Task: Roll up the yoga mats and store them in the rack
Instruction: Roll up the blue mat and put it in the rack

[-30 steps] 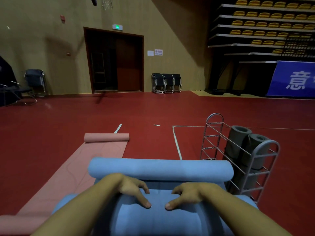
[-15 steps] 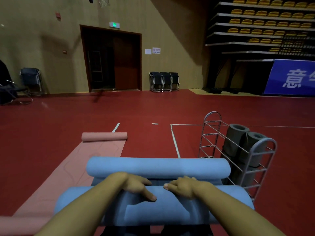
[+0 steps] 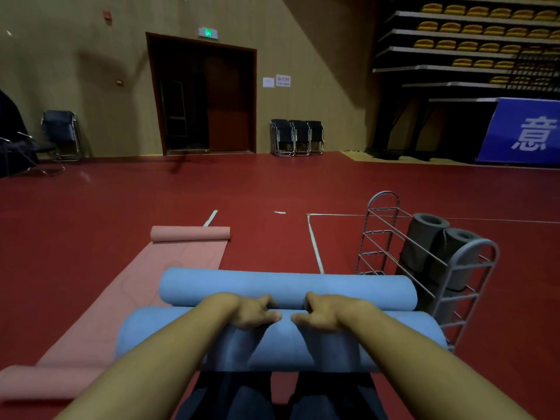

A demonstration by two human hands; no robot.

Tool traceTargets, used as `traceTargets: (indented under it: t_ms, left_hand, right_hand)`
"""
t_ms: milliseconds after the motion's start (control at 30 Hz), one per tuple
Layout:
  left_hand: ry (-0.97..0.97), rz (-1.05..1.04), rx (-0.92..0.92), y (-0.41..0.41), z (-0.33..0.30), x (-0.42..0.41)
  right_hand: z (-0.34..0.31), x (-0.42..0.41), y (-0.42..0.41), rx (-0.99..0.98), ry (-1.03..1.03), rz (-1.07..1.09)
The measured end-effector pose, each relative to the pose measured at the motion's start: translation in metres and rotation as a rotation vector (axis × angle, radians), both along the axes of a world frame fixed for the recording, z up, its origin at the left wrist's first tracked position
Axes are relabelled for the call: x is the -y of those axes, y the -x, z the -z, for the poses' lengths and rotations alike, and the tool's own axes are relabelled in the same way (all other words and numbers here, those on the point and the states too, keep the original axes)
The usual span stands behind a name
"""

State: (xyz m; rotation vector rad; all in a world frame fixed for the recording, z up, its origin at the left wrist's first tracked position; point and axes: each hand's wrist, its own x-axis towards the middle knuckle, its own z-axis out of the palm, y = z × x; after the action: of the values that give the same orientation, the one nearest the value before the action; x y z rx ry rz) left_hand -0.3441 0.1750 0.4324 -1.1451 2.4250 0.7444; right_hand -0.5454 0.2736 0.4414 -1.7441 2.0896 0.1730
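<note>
A blue yoga mat [image 3: 288, 344] lies across the red floor in front of me, curled into a thick near roll and a second far roll [image 3: 348, 291] that touch each other. My left hand [image 3: 256, 310] and my right hand [image 3: 325, 312] rest side by side on top of the near roll, fingers curled down into the gap between the rolls. A pink mat [image 3: 169, 265] lies flat to the left, rolled at both ends. The metal wire rack [image 3: 424, 268] stands to the right, holding two upright grey rolled mats [image 3: 430, 241].
My knees [image 3: 281, 398] show below the blue mat. White court lines [image 3: 315, 244] cross the red floor [image 3: 272, 183]. Folded chairs [image 3: 297, 137] stand by the far wall, another chair [image 3: 60, 134] at far left, and a blue banner [image 3: 524, 131] at right.
The flat blue stretch between the two rolls has disappeared as the near roll grew and moved forward against the far roll. Both hands moved forward with it.
</note>
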Motion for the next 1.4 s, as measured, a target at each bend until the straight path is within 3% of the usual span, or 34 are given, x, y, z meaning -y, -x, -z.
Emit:
traceTargets:
  t_ms: [200, 400, 833, 933, 1067, 1300, 1400]
  left_hand:
    - [0.077, -0.030, -0.035, 0.004, 0.006, 0.002]
    - [0.324, -0.029, 0.005, 0.012, 0.011, -0.004]
    - [0.348, -0.072, -0.105, 0.010, 0.023, -0.006]
    - [0.407, -0.035, -0.106, 0.006, 0.025, -0.003]
    - [0.315, 0.044, -0.082, 0.003, 0.018, -0.005]
    - [0.358, 0.151, -0.058, 0.002, 0.017, -0.004]
    - [0.409, 0.148, -0.093, 0.001, 0.020, -0.004]
  right_hand:
    - [0.006, 0.005, 0.010, 0.023, 0.027, 0.002]
    - [0.012, 0.002, 0.004, -0.142, 0.101, -0.025]
    - [0.014, 0.008, 0.013, -0.096, 0.099, -0.005]
    - [0.019, 0.006, 0.012, -0.063, 0.182, 0.017]
    - [0.023, 0.005, 0.012, -0.092, 0.256, 0.013]
    - [0.017, 0.004, 0.023, 0.018, 0.153, 0.006]
    - [0.011, 0.004, 0.025, -0.055, 0.065, -0.094]
